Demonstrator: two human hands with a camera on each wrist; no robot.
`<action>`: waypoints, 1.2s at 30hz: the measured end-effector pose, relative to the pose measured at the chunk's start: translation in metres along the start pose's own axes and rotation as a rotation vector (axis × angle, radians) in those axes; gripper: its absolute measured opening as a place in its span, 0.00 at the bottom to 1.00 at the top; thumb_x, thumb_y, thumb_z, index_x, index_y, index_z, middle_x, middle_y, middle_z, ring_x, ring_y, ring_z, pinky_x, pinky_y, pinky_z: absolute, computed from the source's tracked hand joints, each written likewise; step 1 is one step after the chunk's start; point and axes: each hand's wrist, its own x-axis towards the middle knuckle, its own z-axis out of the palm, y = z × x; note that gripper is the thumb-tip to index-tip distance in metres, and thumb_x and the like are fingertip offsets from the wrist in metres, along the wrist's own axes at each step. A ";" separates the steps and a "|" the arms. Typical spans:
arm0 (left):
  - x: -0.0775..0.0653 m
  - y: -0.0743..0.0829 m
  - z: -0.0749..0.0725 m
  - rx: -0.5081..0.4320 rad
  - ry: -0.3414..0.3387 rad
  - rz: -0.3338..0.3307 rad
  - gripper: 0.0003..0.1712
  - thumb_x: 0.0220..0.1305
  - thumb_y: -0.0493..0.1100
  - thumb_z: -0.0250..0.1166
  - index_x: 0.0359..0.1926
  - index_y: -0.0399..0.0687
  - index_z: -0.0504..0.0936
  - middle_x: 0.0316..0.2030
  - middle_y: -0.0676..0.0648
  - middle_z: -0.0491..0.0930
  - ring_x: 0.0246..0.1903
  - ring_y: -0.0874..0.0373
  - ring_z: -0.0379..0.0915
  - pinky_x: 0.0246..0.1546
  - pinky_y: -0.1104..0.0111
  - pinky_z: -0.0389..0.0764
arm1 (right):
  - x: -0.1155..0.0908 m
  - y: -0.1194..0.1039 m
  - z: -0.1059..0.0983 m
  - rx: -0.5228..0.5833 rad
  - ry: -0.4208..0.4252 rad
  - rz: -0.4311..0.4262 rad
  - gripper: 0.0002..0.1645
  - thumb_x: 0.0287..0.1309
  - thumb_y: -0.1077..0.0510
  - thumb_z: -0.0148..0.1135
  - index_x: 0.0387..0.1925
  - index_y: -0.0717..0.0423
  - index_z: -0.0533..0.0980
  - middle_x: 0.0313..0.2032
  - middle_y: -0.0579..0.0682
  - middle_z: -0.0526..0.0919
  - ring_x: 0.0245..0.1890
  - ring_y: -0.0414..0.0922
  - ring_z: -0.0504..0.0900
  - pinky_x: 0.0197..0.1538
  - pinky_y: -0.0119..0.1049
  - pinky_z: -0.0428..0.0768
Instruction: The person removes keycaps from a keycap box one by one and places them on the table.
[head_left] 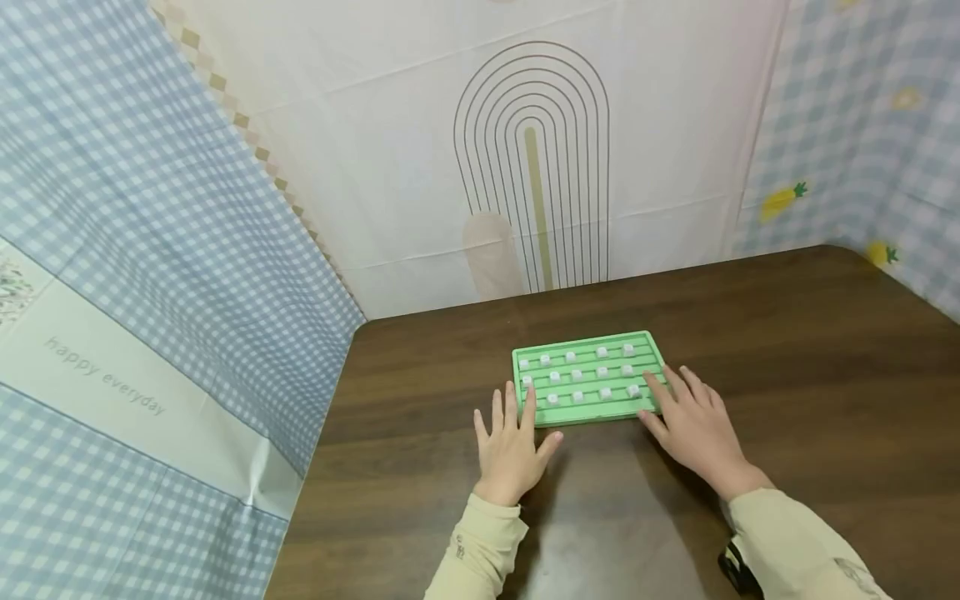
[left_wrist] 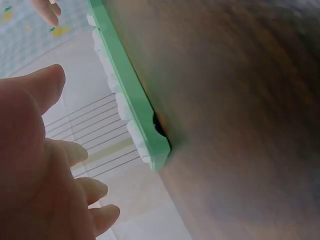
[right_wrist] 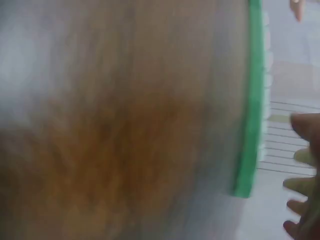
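A light green rectangular tray (head_left: 592, 412) lies on the dark wooden table. Small white cubes (head_left: 602, 372) stand on it in three rows, with ridges running between them. At its lower left corner is my left hand (head_left: 510, 454), fingers spread and the index fingertip over the corner. My right hand (head_left: 697, 429) is at the right edge, its fingers also spread and nothing held. In the left wrist view the hand (left_wrist: 35, 165) appears above the tray's side (left_wrist: 127, 77). The right wrist view is blurred and shows fingers (right_wrist: 300, 185) beside the green edge (right_wrist: 256, 90). Whether either hand touches the tray I cannot tell.
The brown table (head_left: 420, 467) reaches back to a white cloth (head_left: 375, 167) with line arches. Blue checked cloth (head_left: 225, 208) hangs on the left, and more checked cloth (head_left: 862, 125) with pineapples on the right. A black object (head_left: 737, 571) sits at the right sleeve.
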 end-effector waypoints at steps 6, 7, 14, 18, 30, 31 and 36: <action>-0.003 -0.010 0.007 0.072 0.137 0.047 0.30 0.60 0.55 0.58 0.57 0.43 0.70 0.50 0.36 0.74 0.46 0.44 0.70 0.42 0.55 0.76 | 0.018 0.005 0.014 0.049 0.055 -0.014 0.22 0.56 0.54 0.59 0.52 0.57 0.73 0.47 0.64 0.79 0.50 0.64 0.68 0.48 0.65 0.68; -0.002 -0.012 0.008 0.084 0.161 0.066 0.26 0.58 0.53 0.61 0.53 0.42 0.73 0.44 0.38 0.76 0.40 0.46 0.71 0.35 0.59 0.78 | 0.020 0.005 0.016 0.048 0.039 -0.012 0.21 0.56 0.55 0.59 0.52 0.56 0.74 0.46 0.64 0.80 0.49 0.64 0.69 0.47 0.64 0.68; 0.008 -0.020 0.007 0.075 0.089 0.180 0.10 0.53 0.41 0.66 0.36 0.41 0.79 0.28 0.41 0.77 0.24 0.51 0.72 0.20 0.67 0.78 | 0.021 -0.002 0.026 -0.039 -0.014 0.007 0.14 0.51 0.59 0.62 0.42 0.58 0.79 0.41 0.61 0.82 0.40 0.60 0.73 0.39 0.59 0.73; 0.017 -0.023 0.005 0.125 0.055 0.242 0.05 0.53 0.39 0.66 0.27 0.43 0.78 0.23 0.44 0.77 0.21 0.52 0.73 0.19 0.67 0.78 | 0.020 -0.001 0.022 -0.044 0.027 0.013 0.12 0.50 0.59 0.63 0.38 0.58 0.80 0.38 0.61 0.83 0.38 0.60 0.76 0.35 0.57 0.75; 0.034 -0.031 0.004 0.126 0.040 0.260 0.08 0.52 0.38 0.66 0.23 0.45 0.74 0.22 0.46 0.74 0.21 0.53 0.73 0.16 0.70 0.73 | 0.008 0.061 -0.014 -0.015 -0.102 0.174 0.13 0.57 0.58 0.56 0.39 0.64 0.76 0.34 0.66 0.80 0.32 0.63 0.75 0.26 0.55 0.75; 0.034 -0.031 0.003 0.121 0.035 0.259 0.09 0.52 0.38 0.66 0.23 0.45 0.73 0.22 0.46 0.74 0.21 0.53 0.73 0.17 0.69 0.73 | 0.008 0.064 -0.014 -0.005 -0.130 0.179 0.13 0.57 0.58 0.56 0.40 0.64 0.76 0.36 0.66 0.80 0.33 0.63 0.75 0.27 0.55 0.74; 0.037 -0.031 0.003 0.092 0.017 0.259 0.10 0.55 0.38 0.64 0.22 0.45 0.71 0.21 0.47 0.72 0.20 0.54 0.70 0.17 0.70 0.69 | 0.013 0.067 -0.016 -0.007 -0.161 0.178 0.18 0.56 0.59 0.57 0.45 0.67 0.73 0.41 0.72 0.76 0.36 0.66 0.74 0.29 0.57 0.74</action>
